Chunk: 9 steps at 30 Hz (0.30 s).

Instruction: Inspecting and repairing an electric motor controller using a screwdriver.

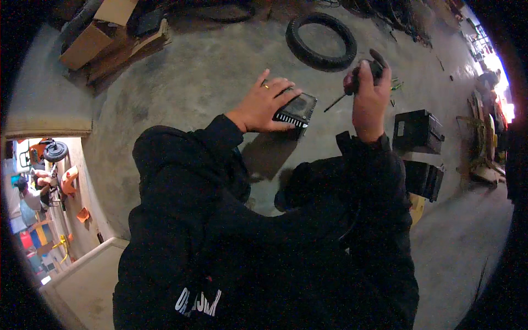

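Observation:
A dark box with a finned side (303,108) stands in front of me, its flat top face turned up. My left hand (263,108) is on it, fingers over the top and thumb along the finned side; a ring shows on one finger. To the right, my right hand (370,99) grips a screwdriver (349,83) with a dark reddish handle. Its thin shaft slants down to the left, and the tip is apart from the box. Part of the handle is hidden by my fingers, with something black showing among them.
A black tyre (293,43) lies on the concrete floor ahead. Two black boxes (413,132) (422,179) stand at my right, with small loose parts (396,85) beyond them. Cardboard boxes (85,49) sit far left. Through a doorway at left, a person (34,192) is near a motorbike.

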{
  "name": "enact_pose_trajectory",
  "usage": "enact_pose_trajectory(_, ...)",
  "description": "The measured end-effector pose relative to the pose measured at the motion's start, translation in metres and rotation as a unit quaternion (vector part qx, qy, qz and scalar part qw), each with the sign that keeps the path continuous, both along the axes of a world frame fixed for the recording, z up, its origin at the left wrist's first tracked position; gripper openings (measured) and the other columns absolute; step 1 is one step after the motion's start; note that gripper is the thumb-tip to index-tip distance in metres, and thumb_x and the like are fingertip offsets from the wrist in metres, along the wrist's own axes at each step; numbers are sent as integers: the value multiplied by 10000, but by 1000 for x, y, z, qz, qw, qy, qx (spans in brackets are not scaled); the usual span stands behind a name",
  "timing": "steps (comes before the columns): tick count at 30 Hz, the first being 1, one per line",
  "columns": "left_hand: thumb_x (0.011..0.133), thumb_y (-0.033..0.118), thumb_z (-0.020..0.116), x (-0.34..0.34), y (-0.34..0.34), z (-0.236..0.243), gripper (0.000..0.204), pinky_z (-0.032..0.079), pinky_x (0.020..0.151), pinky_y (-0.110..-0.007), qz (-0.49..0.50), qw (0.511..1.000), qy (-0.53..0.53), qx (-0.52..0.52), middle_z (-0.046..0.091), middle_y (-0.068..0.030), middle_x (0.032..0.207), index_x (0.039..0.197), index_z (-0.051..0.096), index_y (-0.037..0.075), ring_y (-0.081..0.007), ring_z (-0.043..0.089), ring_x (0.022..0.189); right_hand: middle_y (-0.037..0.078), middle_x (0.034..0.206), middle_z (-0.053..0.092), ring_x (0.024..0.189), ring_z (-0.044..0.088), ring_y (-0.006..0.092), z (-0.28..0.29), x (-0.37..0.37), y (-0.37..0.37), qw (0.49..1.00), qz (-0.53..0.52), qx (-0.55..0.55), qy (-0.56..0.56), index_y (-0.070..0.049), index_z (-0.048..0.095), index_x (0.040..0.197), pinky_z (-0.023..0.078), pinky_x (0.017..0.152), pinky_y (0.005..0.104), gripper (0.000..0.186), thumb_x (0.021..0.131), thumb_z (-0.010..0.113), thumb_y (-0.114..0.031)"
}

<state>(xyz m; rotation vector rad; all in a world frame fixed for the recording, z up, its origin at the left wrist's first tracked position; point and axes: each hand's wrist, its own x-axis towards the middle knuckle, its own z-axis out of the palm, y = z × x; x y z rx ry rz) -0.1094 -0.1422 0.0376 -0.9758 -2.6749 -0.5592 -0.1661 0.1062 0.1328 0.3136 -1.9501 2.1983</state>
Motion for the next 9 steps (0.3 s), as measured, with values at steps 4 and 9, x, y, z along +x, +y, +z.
enact_pose_trajectory(4, 800, 665, 698, -7, 5, 3, 829, 253, 1188, -616, 17, 1000, 9, -14, 551, -105, 1403, 1484, 510, 237, -317, 491, 1354, 40, 866, 621, 701, 586, 117, -10, -1, -5, 999, 0, 30, 13, -24, 480, 1297, 493, 625, 275, 301, 1062, 574, -187)
enact_pose_trajectory(9, 761, 626, 752, -14, 4, 2, 881, 263, 1194, -612, -15, 997, 56, -51, 516, -113, 1460, 1536, 462, 326, -364, 461, 1391, 61, 933, 634, 790, 606, 119, -16, 6, -10, 996, 69, -45, -23, -37, 455, 1340, 515, 707, 282, 387, 1052, 607, -246)
